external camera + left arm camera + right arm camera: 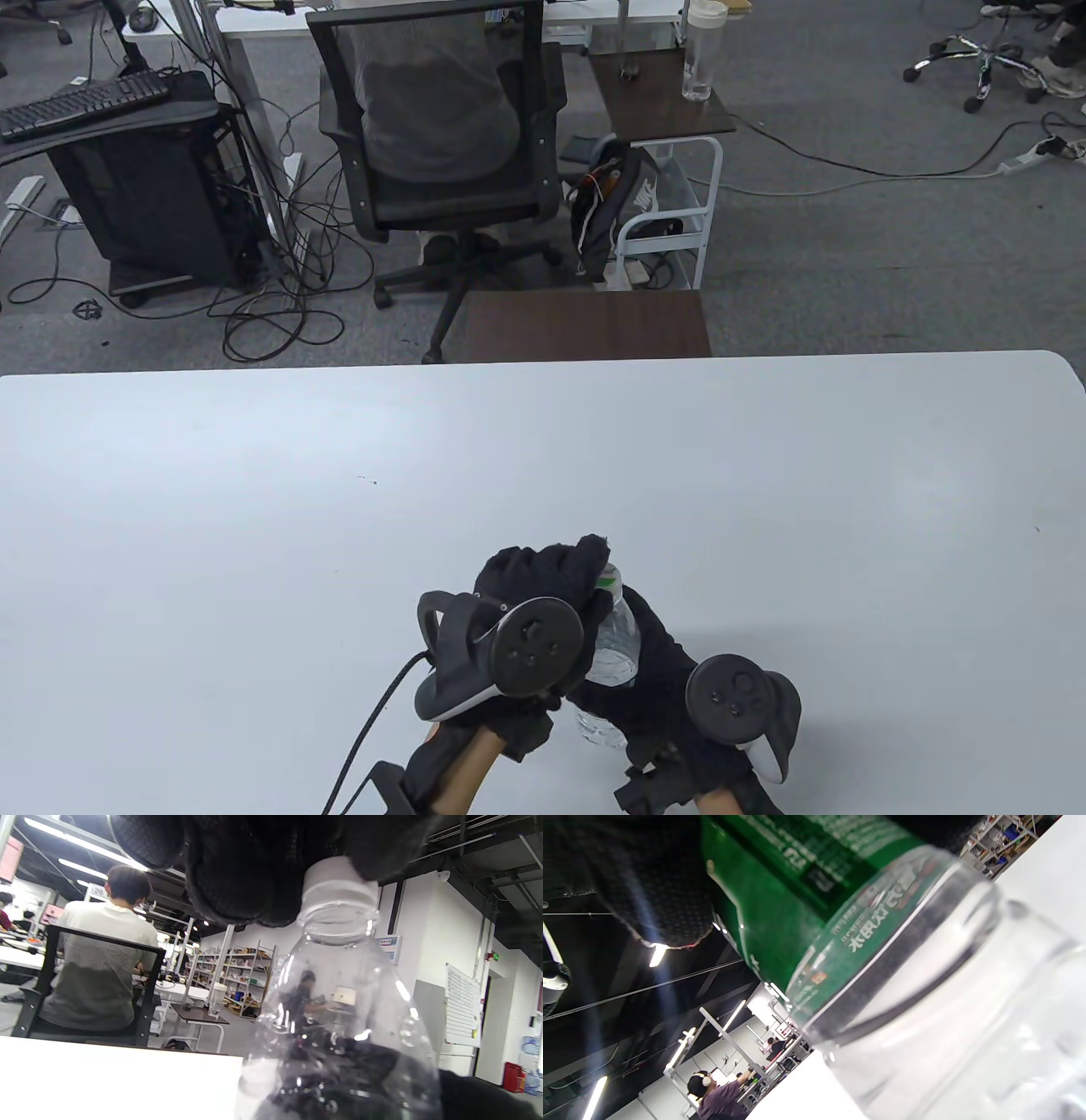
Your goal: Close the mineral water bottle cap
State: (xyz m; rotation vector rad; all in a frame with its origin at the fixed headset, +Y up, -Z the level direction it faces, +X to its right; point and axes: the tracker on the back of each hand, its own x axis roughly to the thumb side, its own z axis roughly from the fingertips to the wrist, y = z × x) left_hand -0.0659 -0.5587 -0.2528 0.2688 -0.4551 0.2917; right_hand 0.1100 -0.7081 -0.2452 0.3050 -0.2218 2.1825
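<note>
A clear mineral water bottle (617, 638) with a green label stands near the front edge of the white table (339, 509). My right hand (670, 679) grips its body from the right; the label (797, 899) fills the right wrist view, with a gloved finger (653, 899) beside it. My left hand (551, 581) covers the top from the left. In the left wrist view my gloved fingers (254, 870) hold the white cap (335, 878), which sits on the bottle neck (335, 925). The bottle looks empty.
Beyond the table's far edge stand a black office chair (441, 136) with a person seated, a small brown side table (585, 323) and a white cart (670, 212). Cables lie on the grey floor.
</note>
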